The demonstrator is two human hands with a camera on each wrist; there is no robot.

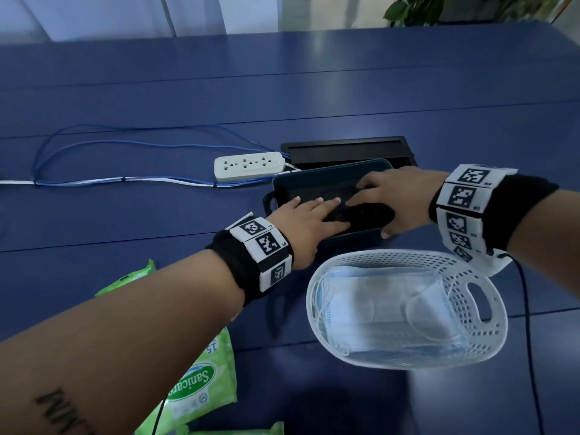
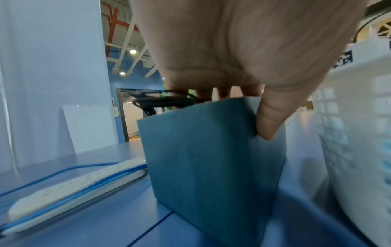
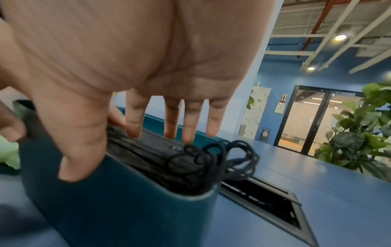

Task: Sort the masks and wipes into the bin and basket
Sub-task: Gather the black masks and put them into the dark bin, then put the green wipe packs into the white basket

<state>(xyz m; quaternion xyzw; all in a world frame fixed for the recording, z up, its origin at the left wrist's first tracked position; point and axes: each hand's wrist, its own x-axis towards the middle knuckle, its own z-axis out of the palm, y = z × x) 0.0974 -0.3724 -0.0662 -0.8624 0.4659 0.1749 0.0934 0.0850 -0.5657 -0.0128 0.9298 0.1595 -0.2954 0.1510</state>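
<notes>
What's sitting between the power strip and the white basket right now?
In the head view, the teal bin stands between the power strip and the white basket, with the left hand pressing the black masks down into it.

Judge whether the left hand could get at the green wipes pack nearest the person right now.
Probably yes: the left hand only presses black masks in the teal bin, and the green wipes pack lies uncovered beneath that forearm.
</notes>
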